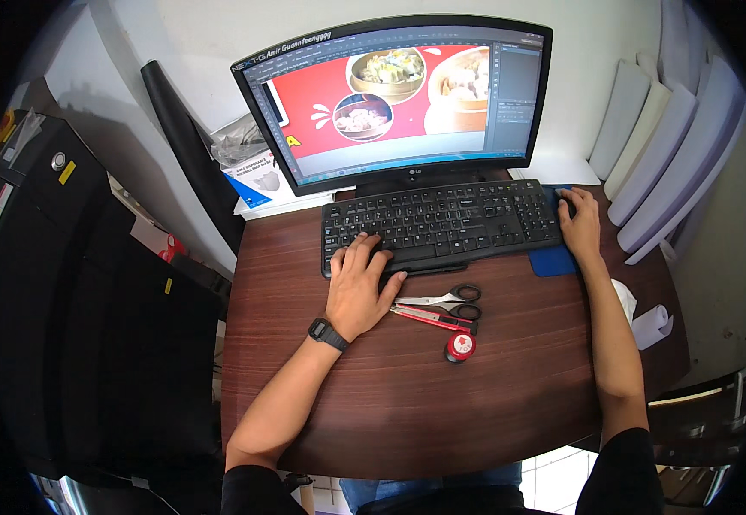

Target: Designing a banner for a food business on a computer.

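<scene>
My left hand [357, 283] lies at the lower left corner of a black keyboard [441, 227], fingers spread over its keys and thumb reaching right. A black digital watch [328, 334] circles that wrist. To the right of the keyboard, my right hand [580, 225] is curved over a dark computer mouse [567, 207], which it mostly hides. Beneath is a blue mouse pad [553, 262]. Close to my left thumb lie black-handled scissors [441, 300] and a red utility knife [437, 319]. Just below them sits a small round red-and-black item with a white top [459, 347].
Behind the keyboard stands a monitor [390, 94] displaying food pictures on red in an editing program. A face mask box [257, 180] is left of it. Paper rolls [660, 154] lean at the right. A black cabinet [90, 300] flanks the brown desk [373, 412].
</scene>
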Tool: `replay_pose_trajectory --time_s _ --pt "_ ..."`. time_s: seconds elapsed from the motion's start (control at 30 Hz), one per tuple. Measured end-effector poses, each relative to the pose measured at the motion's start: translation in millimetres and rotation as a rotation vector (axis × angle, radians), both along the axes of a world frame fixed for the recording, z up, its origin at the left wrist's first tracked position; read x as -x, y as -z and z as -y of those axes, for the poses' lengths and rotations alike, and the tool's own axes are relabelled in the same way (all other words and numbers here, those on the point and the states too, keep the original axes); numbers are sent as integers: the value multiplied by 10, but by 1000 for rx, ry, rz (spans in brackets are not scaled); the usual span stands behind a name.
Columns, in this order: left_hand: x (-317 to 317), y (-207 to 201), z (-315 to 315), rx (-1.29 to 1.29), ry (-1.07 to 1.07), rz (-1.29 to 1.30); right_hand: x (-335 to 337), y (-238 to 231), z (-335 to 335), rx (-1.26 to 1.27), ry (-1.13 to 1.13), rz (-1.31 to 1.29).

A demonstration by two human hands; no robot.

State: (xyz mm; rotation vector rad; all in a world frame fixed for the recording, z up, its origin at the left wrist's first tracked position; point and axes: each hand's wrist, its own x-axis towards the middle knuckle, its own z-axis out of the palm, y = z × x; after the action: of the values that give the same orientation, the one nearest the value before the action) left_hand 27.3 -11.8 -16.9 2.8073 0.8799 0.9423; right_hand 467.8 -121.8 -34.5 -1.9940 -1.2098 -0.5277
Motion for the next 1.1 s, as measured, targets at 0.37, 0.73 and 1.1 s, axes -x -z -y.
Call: replay_pose_trajectory --time_s 0.37,0.73,1.1 --pt "3 -15 12 5 -5 -1 0 2 -1 4 -4 -10" --pt "0 -1 4 15 -1 3 27 -30 2 9 -10 -6" --pt "-10 -5 9 10 -2 5 68 -61 16 19 -2 2"
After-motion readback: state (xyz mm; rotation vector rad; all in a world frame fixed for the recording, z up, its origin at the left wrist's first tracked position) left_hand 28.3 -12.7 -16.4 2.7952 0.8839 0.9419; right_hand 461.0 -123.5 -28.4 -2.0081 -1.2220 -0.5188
